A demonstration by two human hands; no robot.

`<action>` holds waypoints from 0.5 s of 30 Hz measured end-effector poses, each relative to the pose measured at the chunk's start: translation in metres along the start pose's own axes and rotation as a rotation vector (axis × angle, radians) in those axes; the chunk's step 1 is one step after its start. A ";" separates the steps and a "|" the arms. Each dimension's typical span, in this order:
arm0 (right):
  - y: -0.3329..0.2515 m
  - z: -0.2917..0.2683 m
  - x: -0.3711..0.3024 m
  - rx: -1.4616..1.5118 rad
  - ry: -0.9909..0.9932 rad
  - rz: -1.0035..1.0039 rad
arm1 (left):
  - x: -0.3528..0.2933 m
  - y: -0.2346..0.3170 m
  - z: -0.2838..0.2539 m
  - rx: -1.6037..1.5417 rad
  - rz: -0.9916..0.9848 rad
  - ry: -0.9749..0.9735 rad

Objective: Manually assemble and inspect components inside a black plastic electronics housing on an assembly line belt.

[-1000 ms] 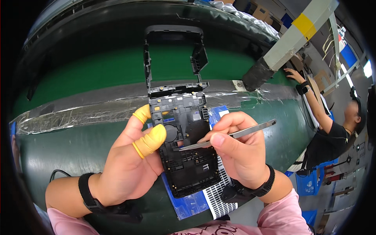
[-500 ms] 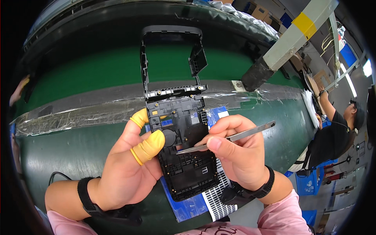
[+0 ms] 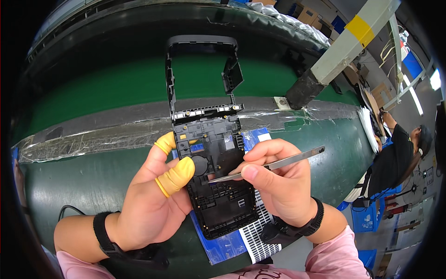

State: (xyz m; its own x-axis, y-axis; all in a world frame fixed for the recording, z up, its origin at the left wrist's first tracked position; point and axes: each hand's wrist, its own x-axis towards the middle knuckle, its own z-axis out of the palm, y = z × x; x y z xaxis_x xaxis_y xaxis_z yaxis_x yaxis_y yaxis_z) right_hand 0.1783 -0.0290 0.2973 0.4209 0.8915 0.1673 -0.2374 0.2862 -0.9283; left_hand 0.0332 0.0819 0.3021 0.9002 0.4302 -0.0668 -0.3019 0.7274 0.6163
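Observation:
A long black plastic housing point(image 3: 227, 209), with an open frame at its far end and small brass inserts, is held up over the bench. My left hand point(image 3: 155, 195) grips its left edge, the thumb and a finger in yellow finger cots point(image 3: 175, 176). The thumb presses beside a round black disc point(image 3: 200, 164) on the housing. In my right hand point(image 3: 281, 179) a pair of metal tweezers point(image 3: 290, 159) is pinched, slanting down to the left. Their tips meet the housing just below the disc; whether they hold anything is too small to tell.
Under the housing lie a blue sheet point(image 3: 223, 251) and a white sheet of dark labels point(image 3: 262, 232) on the green bench point(image 3: 88, 181). Beyond runs a taped ledge point(image 3: 93, 135) before a green belt point(image 3: 116, 79). A grey post point(image 3: 339, 56) rises right; another person point(image 3: 395, 158) works there.
The housing tilts slightly, its far frame coming a little lower and left. My right hand and the tweezers shift slightly left. The hand at the far left has gone from view.

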 end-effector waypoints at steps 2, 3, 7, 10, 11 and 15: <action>-0.001 0.003 0.000 -0.001 0.012 0.020 | -0.001 0.002 -0.001 0.004 -0.009 0.004; -0.002 0.003 0.000 -0.001 0.011 0.014 | -0.001 0.003 -0.001 0.000 -0.011 0.000; -0.016 -0.010 0.003 0.119 0.117 -0.044 | 0.005 -0.002 0.000 -0.028 -0.004 0.031; -0.037 -0.032 0.016 0.066 0.283 -0.195 | 0.010 -0.005 -0.003 0.130 0.020 0.097; -0.048 -0.031 0.018 0.117 0.348 -0.207 | 0.012 -0.006 -0.007 0.148 -0.008 0.090; -0.069 -0.061 0.018 0.113 0.299 -0.319 | 0.040 0.000 -0.019 0.399 0.111 0.206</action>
State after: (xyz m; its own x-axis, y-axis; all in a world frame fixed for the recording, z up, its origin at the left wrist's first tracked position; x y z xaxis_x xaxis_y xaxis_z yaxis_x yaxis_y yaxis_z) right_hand 0.2553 -0.0545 0.3445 0.7190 0.6169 0.3202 -0.1424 0.5816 -0.8010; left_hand 0.0633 0.1097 0.2841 0.7762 0.6204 -0.1125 -0.2125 0.4254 0.8797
